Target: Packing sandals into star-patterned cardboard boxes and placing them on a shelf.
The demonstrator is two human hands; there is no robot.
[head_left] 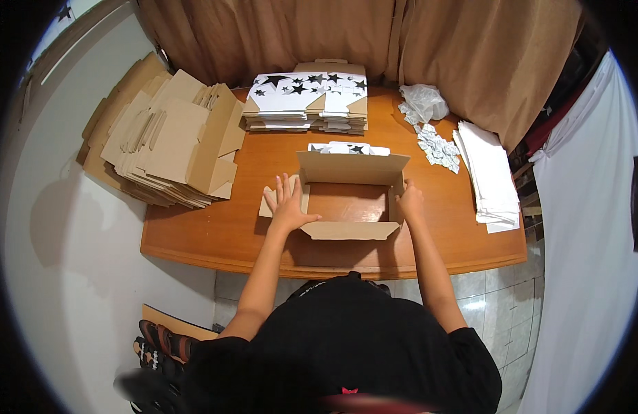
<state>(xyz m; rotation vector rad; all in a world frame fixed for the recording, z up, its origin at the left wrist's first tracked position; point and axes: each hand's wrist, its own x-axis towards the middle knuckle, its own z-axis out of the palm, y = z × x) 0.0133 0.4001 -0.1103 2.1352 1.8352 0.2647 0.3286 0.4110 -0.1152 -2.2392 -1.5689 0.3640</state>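
Near the front of the table stands a brown cardboard box (353,168), its walls raised into a rectangle. Wooden tabletop shows through its middle, so the base is open there. My left hand (288,208) lies with fingers spread against the left flap and the near left corner. Over the right wall, my right hand (410,201) has its fingers bent around the cardboard edge, pinching it. Behind the far wall, a strip of white card with black stars (357,149) peeks out; the rest of it is hidden.
Flattened cardboard boxes (171,145) lean in a large pile at the left. A stack of star-printed boxes (284,103) sits at the back. To the right are a clear plastic bag (424,103), small pale packets (440,148) and white sheets (486,172) on the wooden table (195,234).
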